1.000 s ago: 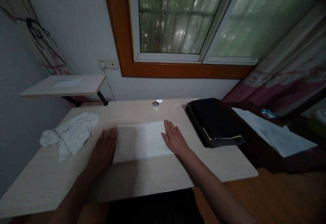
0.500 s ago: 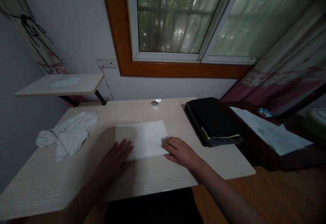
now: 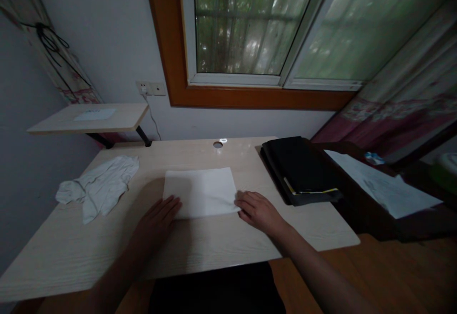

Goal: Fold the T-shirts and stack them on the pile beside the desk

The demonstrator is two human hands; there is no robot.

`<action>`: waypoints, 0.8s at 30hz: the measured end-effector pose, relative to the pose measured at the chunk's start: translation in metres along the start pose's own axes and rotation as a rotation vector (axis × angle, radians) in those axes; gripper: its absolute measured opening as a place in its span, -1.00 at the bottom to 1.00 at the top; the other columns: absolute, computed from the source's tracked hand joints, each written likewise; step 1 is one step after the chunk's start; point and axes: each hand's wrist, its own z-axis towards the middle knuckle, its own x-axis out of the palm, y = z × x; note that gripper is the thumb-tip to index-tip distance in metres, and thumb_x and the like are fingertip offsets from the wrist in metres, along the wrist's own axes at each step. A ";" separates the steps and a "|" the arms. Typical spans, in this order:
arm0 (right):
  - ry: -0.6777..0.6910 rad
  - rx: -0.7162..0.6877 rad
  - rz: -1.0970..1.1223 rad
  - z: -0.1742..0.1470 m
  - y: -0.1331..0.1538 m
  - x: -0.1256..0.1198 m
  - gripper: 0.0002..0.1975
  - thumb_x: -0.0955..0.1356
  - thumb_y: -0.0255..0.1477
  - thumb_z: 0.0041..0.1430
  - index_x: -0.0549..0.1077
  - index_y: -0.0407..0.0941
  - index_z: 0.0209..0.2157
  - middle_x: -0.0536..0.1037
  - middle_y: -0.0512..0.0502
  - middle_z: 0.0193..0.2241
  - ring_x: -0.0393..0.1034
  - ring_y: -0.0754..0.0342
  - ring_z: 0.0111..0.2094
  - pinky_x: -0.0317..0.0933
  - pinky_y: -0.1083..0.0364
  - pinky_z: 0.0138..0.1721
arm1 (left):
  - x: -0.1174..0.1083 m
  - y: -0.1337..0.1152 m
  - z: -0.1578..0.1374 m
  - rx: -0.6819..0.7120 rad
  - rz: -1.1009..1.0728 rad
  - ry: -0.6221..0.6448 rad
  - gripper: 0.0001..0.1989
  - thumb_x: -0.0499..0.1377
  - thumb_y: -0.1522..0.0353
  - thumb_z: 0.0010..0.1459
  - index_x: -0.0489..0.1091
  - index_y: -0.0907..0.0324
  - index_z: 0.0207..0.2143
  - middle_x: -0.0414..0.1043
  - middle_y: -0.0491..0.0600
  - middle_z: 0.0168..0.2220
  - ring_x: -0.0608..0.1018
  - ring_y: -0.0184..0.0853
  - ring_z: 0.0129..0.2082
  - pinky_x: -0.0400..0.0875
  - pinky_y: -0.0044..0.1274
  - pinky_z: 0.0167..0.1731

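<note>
A white sheet of paper [image 3: 203, 192] lies on the pale wooden desk [image 3: 214, 242] in front of me. My left hand [image 3: 162, 218] rests at its lower left corner, fingers stretched out and close together, the fingertips on the paper. At the lower right corner, my right hand [image 3: 257, 210] has bent fingers closed on the paper's edge. The thumb side of the left hand is in shadow, so its contact with the near edge is hard to see.
A crumpled white cloth [image 3: 103, 185] lies to the left, below a small raised shelf [image 3: 89, 119] holding a paper. Black folders [image 3: 300, 168] are stacked on the right. Beyond them a large sheet [image 3: 378, 180] lies on a dark surface. The desk has a cable hole [image 3: 218, 145] at the back.
My left hand has slid slightly left and toward the paper's corner. My right hand has shifted a little right to the other corner, its fingers now closer around the edge.
</note>
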 end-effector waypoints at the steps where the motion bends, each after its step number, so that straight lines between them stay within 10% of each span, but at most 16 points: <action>1: -0.011 0.006 0.005 0.000 -0.001 0.001 -0.75 0.32 -0.43 0.31 0.54 -0.07 -0.02 0.59 -0.21 -0.06 0.47 -0.10 -0.05 0.36 -0.11 -0.02 | 0.000 -0.001 0.003 -0.015 -0.002 -0.003 -0.56 0.06 0.30 0.34 0.35 0.13 0.24 0.36 0.08 0.27 0.43 -0.11 0.25 0.34 -0.20 0.25; 17: -0.247 0.084 0.256 0.025 -0.009 -0.025 -0.78 0.30 -0.43 0.34 0.48 -0.03 -0.02 0.58 -0.20 -0.07 0.44 -0.09 0.05 0.34 -0.15 0.09 | 0.001 0.002 0.015 -0.124 -0.040 -0.071 -0.61 0.09 0.36 0.26 0.46 0.11 0.11 0.53 0.08 0.10 0.57 -0.10 0.09 0.37 -0.17 0.21; 24: -0.467 0.283 0.488 0.050 -0.010 -0.050 -0.82 0.24 -0.29 0.39 0.41 -0.06 -0.16 0.53 -0.17 -0.22 0.45 -0.02 -0.17 0.37 -0.01 -0.14 | -0.059 0.007 0.045 -0.351 -0.368 -0.148 -0.62 0.14 0.19 0.23 0.46 0.05 0.07 0.59 -0.03 0.00 0.63 -0.21 -0.06 0.53 -0.37 0.01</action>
